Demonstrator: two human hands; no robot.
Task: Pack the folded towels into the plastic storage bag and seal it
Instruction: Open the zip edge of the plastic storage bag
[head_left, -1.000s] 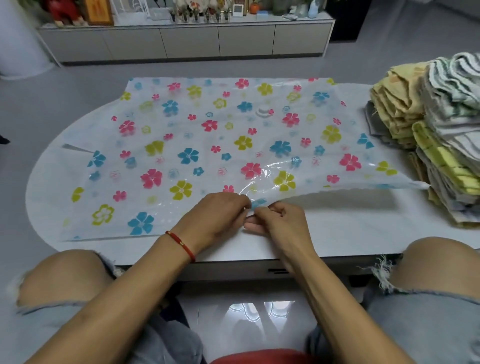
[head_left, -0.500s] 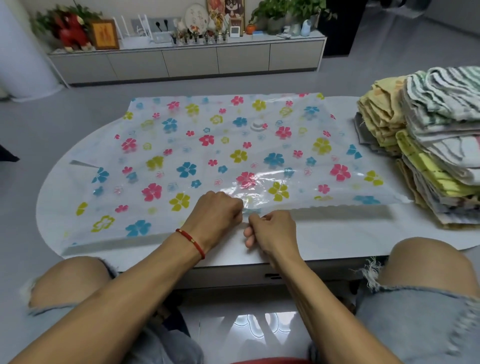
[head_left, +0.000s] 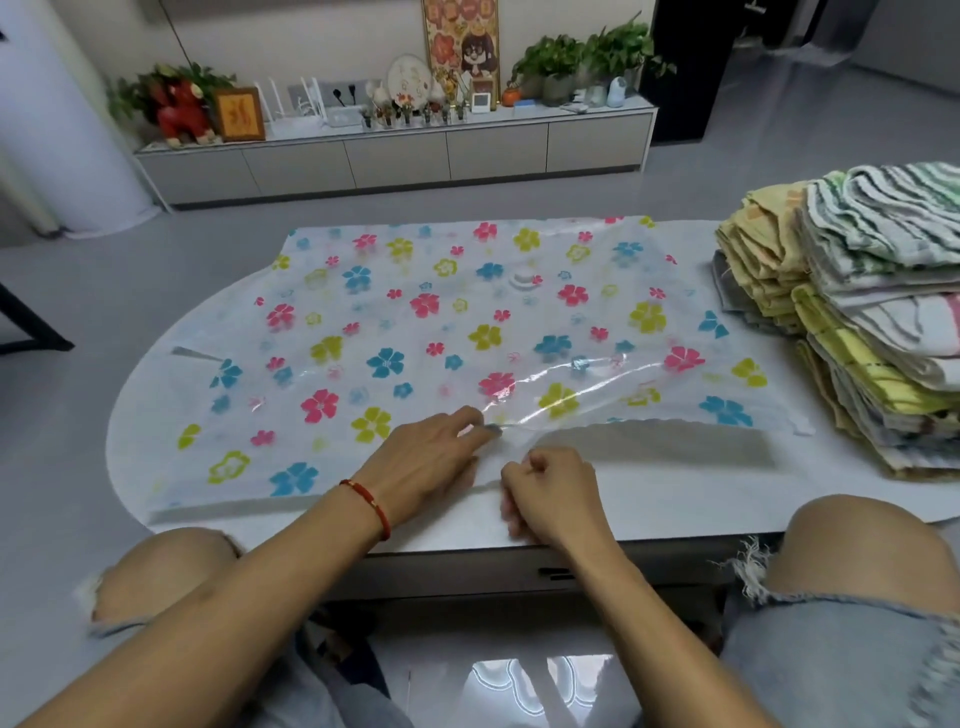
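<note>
Both hands work at the near edge of the table, at the mouth of the plastic storage bag. Left hand: palm down, fingers pinched on the upper layer of the bag's near edge, holding that layer slightly raised. A red bracelet sits on the left wrist. Right hand: curled into a loose fist just beside the left hand, fingers closed on the lower layer of the bag opening, close to the table's near edge. The two hands are near each other but not touching.

Bag position: spread flat across the middle of the table, reaching from the left end almost to the far edge. It is clear plastic printed with pink, blue and yellow flowers. A round white valve sits on its top face toward the far edge. To the right of the hands the upper layer lifts off the table, showing a gap and a shadow beneath it.

Folded towels: stacked in tall piles at the right end of the table, outside the bag, with the bag's right edge just beside them. The piles include yellow, striped and white pieces.
</note>
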